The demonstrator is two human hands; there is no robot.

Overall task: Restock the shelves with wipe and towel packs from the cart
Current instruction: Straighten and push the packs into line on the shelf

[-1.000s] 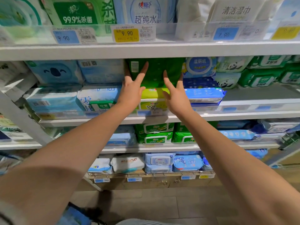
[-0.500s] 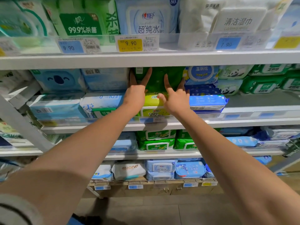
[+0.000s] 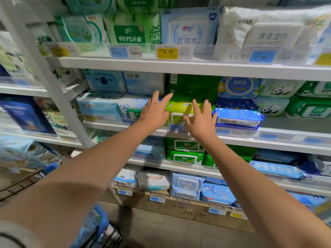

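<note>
A dark green wipe pack [image 3: 193, 86] lies on top of a yellow-green wipe pack [image 3: 180, 109] on the middle shelf [image 3: 286, 136]. My left hand [image 3: 155, 110] hovers in front of the shelf with straight, spread fingers, just left of the yellow-green pack. My right hand [image 3: 200, 119] is held open in front of that same pack, fingers spread. Neither hand holds anything. The cart [image 3: 100, 230] shows at the bottom left with blue packs inside.
Blue and white packs [image 3: 132, 106] sit left of the green stack and a blue pack [image 3: 238, 118] overhangs the shelf edge on its right. Panda packs [image 3: 275, 88] lie farther right. A white upright post [image 3: 53, 90] slants down the left. Shelves above and below are full.
Both hands have come back off the dark green pack and dropped lower in front of the shelf. The view has shifted down and to the left, bringing the cart into sight.
</note>
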